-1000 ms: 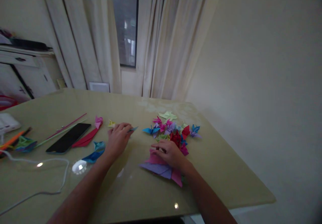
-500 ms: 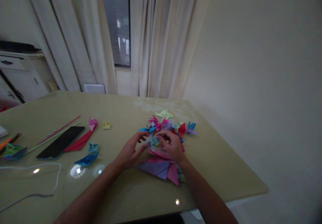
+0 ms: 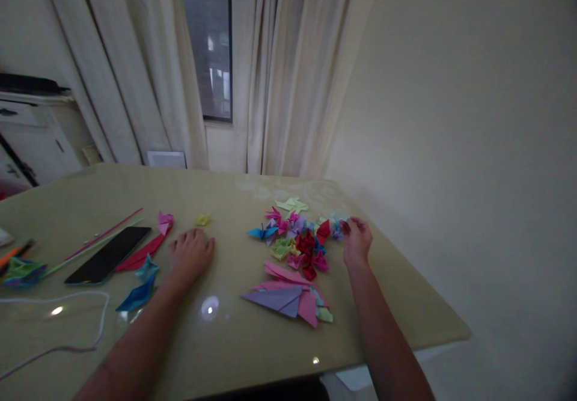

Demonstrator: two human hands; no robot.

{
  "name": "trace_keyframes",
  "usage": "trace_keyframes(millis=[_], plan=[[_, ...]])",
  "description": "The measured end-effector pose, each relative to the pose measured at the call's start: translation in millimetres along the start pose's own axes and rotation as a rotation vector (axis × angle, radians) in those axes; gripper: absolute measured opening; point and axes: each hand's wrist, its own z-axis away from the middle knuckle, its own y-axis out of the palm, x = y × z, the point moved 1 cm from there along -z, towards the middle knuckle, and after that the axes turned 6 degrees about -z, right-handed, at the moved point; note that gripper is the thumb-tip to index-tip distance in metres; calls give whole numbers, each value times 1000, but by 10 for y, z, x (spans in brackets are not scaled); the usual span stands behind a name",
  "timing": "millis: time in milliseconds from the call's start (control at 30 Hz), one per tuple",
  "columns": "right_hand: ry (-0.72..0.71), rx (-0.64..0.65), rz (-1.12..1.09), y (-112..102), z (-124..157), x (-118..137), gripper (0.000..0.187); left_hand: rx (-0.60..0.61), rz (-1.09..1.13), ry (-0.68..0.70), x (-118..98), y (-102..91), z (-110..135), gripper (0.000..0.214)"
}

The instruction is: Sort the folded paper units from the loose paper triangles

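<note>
My left hand (image 3: 192,255) rests palm down on the table with its fingers slightly spread, holding nothing. Just beyond its fingertips lies a small yellow folded paper piece (image 3: 202,219). Close to that wrist are a light blue folded piece (image 3: 148,269) and a darker blue one (image 3: 137,294). At the right edge of the paper pile, my right hand (image 3: 357,240) has its fingers pinched at a pale blue origami piece (image 3: 336,223), partly hidden by the fingertips. Colourful origami pieces (image 3: 305,244) crowd together left of this hand.
Larger folded papers, purple (image 3: 277,300) and pink (image 3: 308,309), lie in front of the pile. To the left are a black phone (image 3: 108,257), a red folded strip (image 3: 142,255), thin sticks (image 3: 106,232) and a white cable (image 3: 106,311). A wall borders the table's right side.
My hands have separated. The right one carried the pale blue piece from the middle to the pile's right edge. The left one moved left onto the table; the yellow and blue pieces there have shifted.
</note>
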Motion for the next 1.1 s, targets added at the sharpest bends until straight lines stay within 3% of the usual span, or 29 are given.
trace_keyframes(millis=[233, 367, 467, 667, 833, 967, 1100], plan=[[-86, -36, 26, -99, -179, 37, 41, -73, 113, -42, -11, 37, -124, 62], [-226, -217, 127, -298, -399, 93, 40, -20, 146, -60, -12, 73, -185, 66], [-159, -290, 170, -450, -512, 8, 37, -8, 131, -47, -6, 93, -227, 63], [12, -252, 255, -512, -478, -251, 29, -3, 101, -17, 14, 138, -301, 60], [-87, -244, 245, -417, -414, -144, 35, -14, 119, -22, 20, 134, -366, 61], [-159, -100, 217, -259, -297, -71, 49, -16, 118, -18, 25, 130, -426, 62], [-160, 59, 300, -145, -168, -159, 48, -7, 108, 27, 33, 140, -452, 61]])
